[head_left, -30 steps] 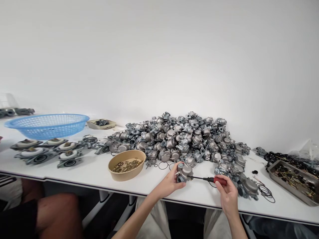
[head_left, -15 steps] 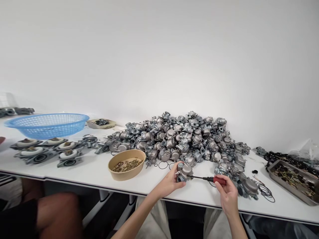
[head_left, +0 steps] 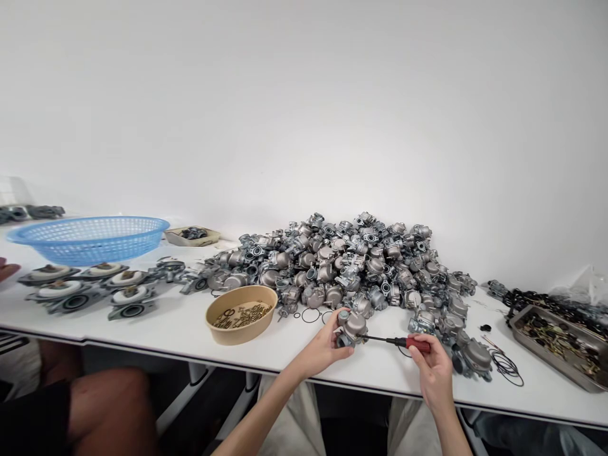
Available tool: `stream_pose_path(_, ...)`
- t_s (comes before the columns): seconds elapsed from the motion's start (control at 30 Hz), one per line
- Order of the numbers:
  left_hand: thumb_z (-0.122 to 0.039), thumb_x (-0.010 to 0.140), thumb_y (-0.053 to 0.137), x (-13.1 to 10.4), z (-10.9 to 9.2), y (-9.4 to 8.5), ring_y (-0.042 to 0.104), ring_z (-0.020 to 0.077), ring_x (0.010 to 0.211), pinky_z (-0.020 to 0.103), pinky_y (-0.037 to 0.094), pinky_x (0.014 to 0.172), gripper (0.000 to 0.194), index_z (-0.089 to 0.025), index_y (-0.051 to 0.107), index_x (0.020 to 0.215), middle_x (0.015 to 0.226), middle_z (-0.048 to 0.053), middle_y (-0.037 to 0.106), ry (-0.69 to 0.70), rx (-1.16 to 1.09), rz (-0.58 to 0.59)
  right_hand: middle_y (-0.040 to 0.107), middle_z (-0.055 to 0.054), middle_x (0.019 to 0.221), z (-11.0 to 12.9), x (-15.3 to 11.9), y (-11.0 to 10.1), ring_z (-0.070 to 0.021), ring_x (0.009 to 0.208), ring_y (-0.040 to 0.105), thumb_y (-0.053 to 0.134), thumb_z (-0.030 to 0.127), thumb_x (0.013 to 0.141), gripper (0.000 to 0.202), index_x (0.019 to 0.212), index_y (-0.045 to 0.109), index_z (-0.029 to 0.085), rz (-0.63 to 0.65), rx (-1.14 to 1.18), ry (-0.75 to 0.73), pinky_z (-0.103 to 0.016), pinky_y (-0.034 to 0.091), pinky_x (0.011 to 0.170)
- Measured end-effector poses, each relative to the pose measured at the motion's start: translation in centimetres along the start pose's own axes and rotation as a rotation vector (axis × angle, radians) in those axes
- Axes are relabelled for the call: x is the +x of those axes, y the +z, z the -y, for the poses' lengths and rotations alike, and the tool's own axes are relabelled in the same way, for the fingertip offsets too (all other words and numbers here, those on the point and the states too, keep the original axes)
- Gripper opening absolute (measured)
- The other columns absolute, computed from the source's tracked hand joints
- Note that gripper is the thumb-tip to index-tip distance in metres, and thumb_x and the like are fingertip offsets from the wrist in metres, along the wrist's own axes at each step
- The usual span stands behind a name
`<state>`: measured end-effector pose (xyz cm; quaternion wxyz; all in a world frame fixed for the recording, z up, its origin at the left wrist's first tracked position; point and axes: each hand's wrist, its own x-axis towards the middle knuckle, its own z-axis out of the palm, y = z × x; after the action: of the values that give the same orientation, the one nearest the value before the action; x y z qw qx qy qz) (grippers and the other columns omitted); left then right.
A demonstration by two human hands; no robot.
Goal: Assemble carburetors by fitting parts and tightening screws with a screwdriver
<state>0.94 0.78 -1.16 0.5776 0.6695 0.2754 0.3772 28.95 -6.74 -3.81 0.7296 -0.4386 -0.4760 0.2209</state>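
My left hand [head_left: 325,345] grips a grey metal carburetor [head_left: 354,325] just above the table's front part. In my right hand [head_left: 433,364] is a screwdriver [head_left: 417,344] with a red and black handle, its shaft level and pointing left. The tip meets the right side of the carburetor; the exact contact spot is too small to make out. Behind both hands rises a large pile of similar carburetors [head_left: 327,272]. Thin black rubber rings [head_left: 311,315] lie between the pile and my left hand.
A tan bowl [head_left: 242,332] of small brass-coloured screws stands left of my hands. Farther left are carburetors with white rings [head_left: 130,294] and a blue basket [head_left: 90,237]. At right sit a metal tray [head_left: 536,348] and black rings [head_left: 508,367]. Another person's hand [head_left: 7,269] shows at far left.
The other person's hand has come slightly farther into view at the left edge. My hands, the carburetor and the screwdriver look almost unmoved.
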Motion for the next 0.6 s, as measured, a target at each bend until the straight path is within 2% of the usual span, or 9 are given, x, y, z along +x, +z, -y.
stream_pose_path(0.3,-0.039,0.076,0.085,-0.1,-0.4,0.1,0.063,0.0291,0.125,0.045,0.044,0.109,0.094,-0.027,0.03,0.151,0.147,0.015,0.056,-0.015,-0.003,0.0,0.078,-0.013,0.104,0.0,0.0,-0.3,-0.0283,0.094,0.074,0.088,0.049,0.077,0.038,0.099,0.075,0.021,0.016,-0.03,0.033,-0.038,0.061,0.082)
stream_pose_path(0.4,-0.039,0.076,0.085,-0.1,-0.4,0.1,0.063,0.0292,0.124,0.045,0.045,0.109,0.094,-0.027,0.03,0.151,0.146,0.015,0.056,-0.017,0.003,-0.001,0.078,-0.011,0.098,0.4,-0.1,-0.1,-0.0237,0.076,0.073,0.087,0.049,0.078,0.037,0.099,0.075,0.021,0.034,-0.013,0.051,-0.034,0.06,0.067)
stream_pose_path(0.47,-0.039,0.076,0.086,-0.1,-0.4,0.1,0.063,0.0292,0.123,0.045,0.045,0.108,0.093,-0.027,0.03,0.15,0.146,0.014,0.056,-0.016,0.006,0.0,0.078,-0.009,0.091,0.7,-0.1,0.1,-0.0185,0.061,0.066,0.086,0.048,0.08,0.036,0.1,0.074,0.021,0.06,0.013,0.059,-0.03,0.055,0.055)
stream_pose_path(0.6,-0.039,0.076,0.086,-0.2,-0.5,0.1,0.062,0.0287,0.122,0.045,0.044,0.108,0.093,-0.027,0.031,0.15,0.144,0.014,0.057,-0.017,-0.005,0.008,0.076,-0.009,0.091,1.0,-0.2,0.4,-0.0188,0.061,0.065,0.083,0.049,0.084,0.033,0.099,0.074,0.021,0.066,0.062,0.031,-0.029,0.051,0.052)
